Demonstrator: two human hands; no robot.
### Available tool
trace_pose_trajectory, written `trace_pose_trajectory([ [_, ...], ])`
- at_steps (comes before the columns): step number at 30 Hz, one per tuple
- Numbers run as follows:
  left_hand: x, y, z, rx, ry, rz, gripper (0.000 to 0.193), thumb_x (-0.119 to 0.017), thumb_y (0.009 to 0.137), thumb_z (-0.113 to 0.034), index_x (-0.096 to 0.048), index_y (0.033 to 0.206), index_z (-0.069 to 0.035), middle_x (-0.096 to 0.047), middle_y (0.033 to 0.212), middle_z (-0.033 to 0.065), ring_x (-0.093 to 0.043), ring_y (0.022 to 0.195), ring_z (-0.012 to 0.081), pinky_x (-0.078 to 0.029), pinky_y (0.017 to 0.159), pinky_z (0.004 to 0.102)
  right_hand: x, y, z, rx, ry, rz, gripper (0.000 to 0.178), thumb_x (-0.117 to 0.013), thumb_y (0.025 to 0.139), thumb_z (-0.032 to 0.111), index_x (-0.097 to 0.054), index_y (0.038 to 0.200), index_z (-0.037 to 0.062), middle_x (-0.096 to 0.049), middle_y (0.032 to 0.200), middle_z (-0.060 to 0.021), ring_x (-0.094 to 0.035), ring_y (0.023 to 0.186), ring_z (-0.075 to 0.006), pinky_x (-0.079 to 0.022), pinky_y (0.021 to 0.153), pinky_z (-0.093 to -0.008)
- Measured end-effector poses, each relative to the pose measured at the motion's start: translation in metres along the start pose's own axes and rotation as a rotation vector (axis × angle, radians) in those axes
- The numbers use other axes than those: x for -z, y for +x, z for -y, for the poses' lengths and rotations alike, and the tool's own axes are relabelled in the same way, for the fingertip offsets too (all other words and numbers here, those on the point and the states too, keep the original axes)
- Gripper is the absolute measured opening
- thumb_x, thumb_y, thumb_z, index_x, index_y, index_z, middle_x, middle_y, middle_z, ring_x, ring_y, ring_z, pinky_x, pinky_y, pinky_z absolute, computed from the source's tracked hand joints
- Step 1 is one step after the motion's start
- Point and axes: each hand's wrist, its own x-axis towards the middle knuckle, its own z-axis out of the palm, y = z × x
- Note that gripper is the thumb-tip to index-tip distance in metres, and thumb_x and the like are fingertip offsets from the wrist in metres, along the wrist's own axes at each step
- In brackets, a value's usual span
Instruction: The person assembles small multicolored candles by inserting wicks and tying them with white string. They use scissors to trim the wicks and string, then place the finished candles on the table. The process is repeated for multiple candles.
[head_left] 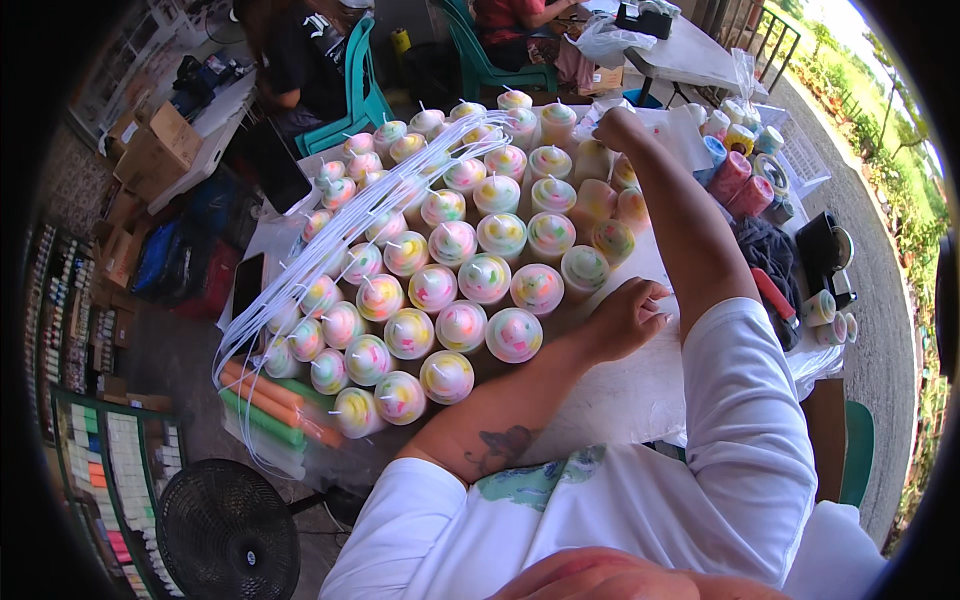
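Hands (pixel 628 318) beside swirled pastel candles (pixel 484 278)

White short-sleeved shirt (pixel 610 510), forearm tattoo (pixel 500 447)

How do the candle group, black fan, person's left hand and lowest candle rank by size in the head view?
Largest to smallest, as they look:
1. Candle group
2. Black fan
3. Left hand
4. Lowest candle

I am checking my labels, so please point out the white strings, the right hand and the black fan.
White strings (pixel 360 210), head view: bundle's middle.
Right hand (pixel 620 130), head view: its back.
Black fan (pixel 228 530), head view: front grille.
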Motion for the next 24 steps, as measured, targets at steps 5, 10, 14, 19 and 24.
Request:
trace_pose_trajectory([
  [5,0.007,0.002,-0.008,0.059,-0.049,0.055,0.036,-0.063,0.087,-0.012,-0.051,0.116,0.004,-0.052,0.112,0.0135,-0.057,0.098,0.0181,-0.049,0.088,0.0296,0.021,-0.011,-0.016,0.016,0.270,-0.307,0.030,-0.058,0.074,0.008,-0.068,0.103,0.0050,-0.064,0.102,-0.0221,-0.062,0.098,-0.0355,-0.048,0.086,-0.0418],
  [10,0.011,0.002,-0.001,0.086,-0.122,0.042,0.035,-0.063,0.088,-0.012,-0.051,0.117,0.003,-0.054,0.106,0.0101,-0.056,0.096,0.0137,-0.049,0.086,0.0264,0.084,-0.049,-0.064,0.086,0.163,-0.630,0.030,-0.054,0.080,0.007,-0.065,0.108,0.0064,-0.063,0.108,-0.0193,-0.059,0.101,-0.0358,-0.045,0.091,-0.0417],
  [14,0.008,0.006,-0.003,0.101,-0.175,0.041,0.035,-0.065,0.085,-0.013,-0.054,0.114,0.004,-0.054,0.106,0.0108,-0.057,0.090,0.0131,-0.050,0.080,0.0258,0.117,-0.093,-0.169,0.052,0.014,-0.797,0.038,-0.049,0.077,-0.002,-0.064,0.112,0.0057,-0.059,0.114,-0.0156,-0.055,0.108,-0.0333,-0.044,0.094,-0.0386],
  [19,0.010,0.007,0.001,0.131,-0.218,0.034,0.035,-0.065,0.086,-0.015,-0.054,0.114,0.003,-0.056,0.105,0.0093,-0.057,0.090,0.0122,-0.049,0.079,0.0252,0.093,-0.132,-0.239,-0.051,-0.128,-0.749,0.040,-0.048,0.078,-0.002,-0.063,0.114,0.0055,-0.058,0.116,-0.0131,-0.051,0.115,-0.0315,-0.041,0.098,-0.0380],
  [24,0.010,0.009,-0.007,0.154,-0.259,0.072,0.036,-0.066,0.086,-0.015,-0.053,0.115,0.002,-0.056,0.105,0.0081,-0.057,0.090,0.0117,-0.049,0.080,0.0249,0.077,-0.127,-0.255,-0.147,-0.206,-0.482,0.035,-0.051,0.078,0.005,-0.065,0.110,0.0102,-0.059,0.117,-0.0105,-0.052,0.115,-0.0304,-0.042,0.097,-0.0392],
])
